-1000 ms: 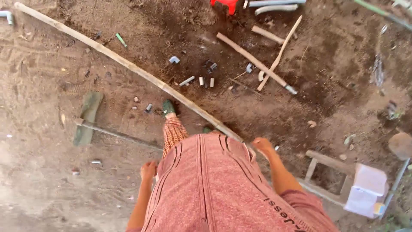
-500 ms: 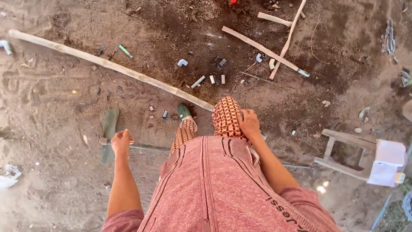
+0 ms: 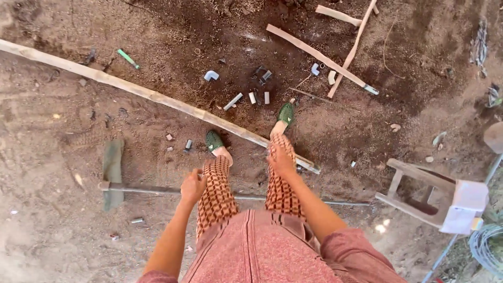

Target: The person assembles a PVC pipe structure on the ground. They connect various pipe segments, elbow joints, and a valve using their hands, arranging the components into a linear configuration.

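Note:
I look straight down at my legs in red-and-black patterned trousers and green shoes [image 3: 214, 140] on bare soil. My left hand [image 3: 193, 186] hangs beside my left thigh, fingers loosely curled, holding nothing. My right hand [image 3: 280, 159] rests against my right knee with its fingers bent, also empty. A long wooden pole [image 3: 146, 95] lies diagonally across the ground under my feet. A thin metal rod [image 3: 157, 190] lies crosswise just behind my legs, over a flat green board [image 3: 112, 167].
Short white pipe pieces [image 3: 233, 101] and a pipe elbow [image 3: 211, 76] lie scattered ahead. Wooden sticks [image 3: 319, 55] cross at the upper right. A small wooden stool [image 3: 419, 191] with a white box [image 3: 464, 205] stands on the right, next to coiled wire [image 3: 487, 247].
My right foot has stepped forward over the pole. My left hand has drawn in from the side toward my thigh. The view has shifted forward.

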